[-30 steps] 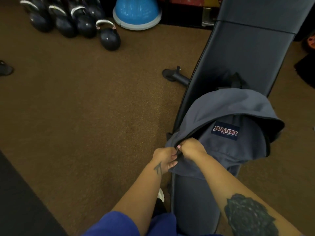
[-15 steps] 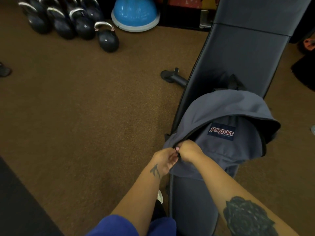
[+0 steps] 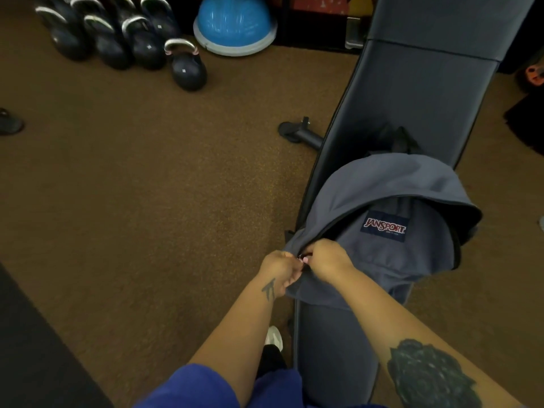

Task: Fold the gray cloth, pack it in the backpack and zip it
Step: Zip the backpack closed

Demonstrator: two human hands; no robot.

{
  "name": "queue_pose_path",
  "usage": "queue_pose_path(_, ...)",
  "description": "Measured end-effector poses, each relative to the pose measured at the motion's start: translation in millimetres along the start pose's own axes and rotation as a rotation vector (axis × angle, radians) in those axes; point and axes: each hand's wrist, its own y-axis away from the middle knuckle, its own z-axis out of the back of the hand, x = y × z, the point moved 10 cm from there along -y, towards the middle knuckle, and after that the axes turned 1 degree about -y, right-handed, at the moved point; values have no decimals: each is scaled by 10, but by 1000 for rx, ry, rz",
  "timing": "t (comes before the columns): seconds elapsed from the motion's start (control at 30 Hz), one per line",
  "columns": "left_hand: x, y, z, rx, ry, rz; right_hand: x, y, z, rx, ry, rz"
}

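Gray backpack [image 3: 379,251] lies on the padded bench [image 3: 424,92], front panel up, logo patch facing the ceiling. Its long axis runs along the bench, top end pointing away from the person, bottom end toward them. The top flap sags open in an arc above the patch; the dark zipper track shows along that gap.

Both hands meet at the pack's near left corner, where the zipper track begins. Left hand [image 3: 279,272]: fingers curled shut, pinching a fold of gray fabric just beside the zipper end. Right hand [image 3: 326,257]: fingertips pressed together on something small right at the zipper start, probably the slider pull, though it is too small and shadowed to be sure. The two hands touch or nearly touch, thumbs toward each other. From the fingers, the open mouth of the pack curves up and away to the right.

Gray cloth not visible from here; cannot tell if it sits inside.

Well beyond the fingers, to the far left on the brown floor: a row of kettlebells [image 3: 185,66] and a blue half-dome balance trainer [image 3: 234,25].
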Motion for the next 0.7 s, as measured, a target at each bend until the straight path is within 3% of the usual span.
queue_pose_path(0.13,-229,65,116,-71,-299,-114,69,109,78,-97,0,21)
queue_pose_path(0.4,-672,309,133,-120,-564,-313,327,498,299,-410,20,237)
queue_pose_path(0.6,-787,333,179,-185,-753,-341,408,487,319,-421,50,309)
queue_pose_path(0.7,-662,238,199,-64,-680,-261,400,461,327,-385,14,292)
